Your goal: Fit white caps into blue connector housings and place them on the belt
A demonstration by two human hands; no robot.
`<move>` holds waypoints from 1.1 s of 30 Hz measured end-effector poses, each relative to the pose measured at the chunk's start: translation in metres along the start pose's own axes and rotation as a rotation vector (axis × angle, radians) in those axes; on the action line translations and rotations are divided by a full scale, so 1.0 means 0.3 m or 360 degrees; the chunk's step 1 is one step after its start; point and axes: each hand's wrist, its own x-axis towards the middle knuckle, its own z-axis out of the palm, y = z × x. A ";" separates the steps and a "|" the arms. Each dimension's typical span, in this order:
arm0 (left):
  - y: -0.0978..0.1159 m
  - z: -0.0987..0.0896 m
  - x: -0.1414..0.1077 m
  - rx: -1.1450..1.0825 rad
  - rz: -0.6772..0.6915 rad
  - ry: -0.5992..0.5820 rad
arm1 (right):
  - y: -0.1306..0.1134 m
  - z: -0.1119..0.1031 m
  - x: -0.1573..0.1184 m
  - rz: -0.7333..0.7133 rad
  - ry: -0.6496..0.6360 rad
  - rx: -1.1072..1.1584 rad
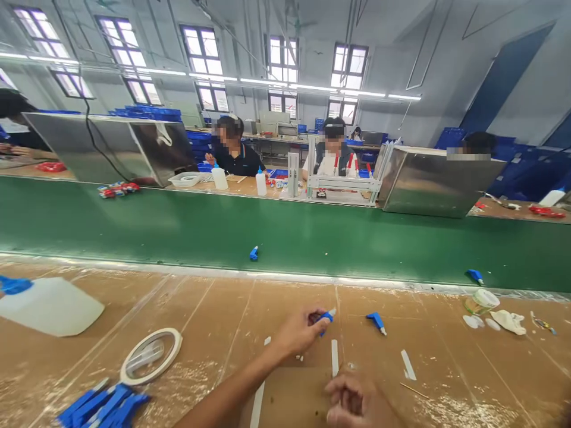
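My left hand (312, 329) is closed around a small angled blue plastic piece with a pale tip (328, 316), held over the brown work table. To its right lies a similar blue piece (377, 323), untouched, its pale tip toward me. My right hand (354, 399) hovers low over the table near the front edge of the view. Its fingers look curled but are smeared by motion, so I cannot make out whether they hold anything. A white strip (335, 358) sits between the two hands, and another strip (407, 364) lies further right.
At left are a roll of tape (177, 343), a heap of blue pieces (107, 407) and a lying glue bottle (53, 306). A green conveyor belt (187, 229) crosses ahead, carrying blue pieces. Beyond it, several people sit between metal boxes (439, 181). A tub (482, 301) stands at right.
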 end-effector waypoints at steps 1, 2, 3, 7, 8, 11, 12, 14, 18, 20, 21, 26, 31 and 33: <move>-0.013 -0.024 -0.029 -0.0127 -0.0027 0.0021 | 0.019 0.042 -0.004 0.0004 -0.0119 -0.0057; -0.026 -0.043 -0.059 -0.0248 -0.0051 0.0040 | 0.036 0.079 -0.006 -0.0010 -0.0200 -0.0092; -0.039 -0.056 -0.087 -0.0357 -0.0070 0.0060 | 0.049 0.107 -0.006 -0.0037 -0.0233 -0.0112; -0.080 -0.072 -0.165 -0.0675 -0.0136 0.0142 | 0.056 0.147 -0.003 -0.0149 -0.0166 -0.0100; -0.087 -0.072 -0.175 -0.0732 -0.0152 0.0164 | 0.051 0.145 -0.003 -0.0146 -0.0143 -0.0097; -0.101 -0.075 -0.189 -0.0866 -0.0187 0.0227 | 0.039 0.137 -0.001 -0.0122 -0.0136 -0.0130; -0.104 -0.078 -0.191 -0.0900 -0.0192 0.0246 | 0.037 0.136 0.000 -0.0127 -0.0140 -0.0147; -0.106 -0.086 -0.194 -0.0953 -0.0195 0.0278 | 0.036 0.136 0.003 -0.0153 -0.0132 -0.0186; -0.110 -0.098 -0.197 -0.1018 -0.0202 0.0319 | 0.022 0.140 0.004 -0.0256 -0.0136 -0.0296; -0.116 -0.097 -0.196 -0.1043 -0.0207 0.0334 | 0.008 0.142 0.001 -0.0363 -0.0170 -0.0392; -0.120 -0.095 -0.196 -0.1057 -0.0208 0.0340 | 0.000 0.143 -0.001 -0.0424 -0.0186 -0.0460; -0.141 -0.082 -0.194 -0.1135 -0.0224 0.0345 | -0.026 0.143 -0.013 -0.0744 -0.0259 -0.0851; -0.141 -0.075 -0.201 -0.1240 -0.0263 0.0338 | -0.021 0.135 -0.025 -0.0994 -0.0241 -0.1016; -0.137 -0.068 -0.205 -0.1290 -0.0277 0.0312 | -0.014 0.132 -0.032 -0.0980 -0.0222 -0.1004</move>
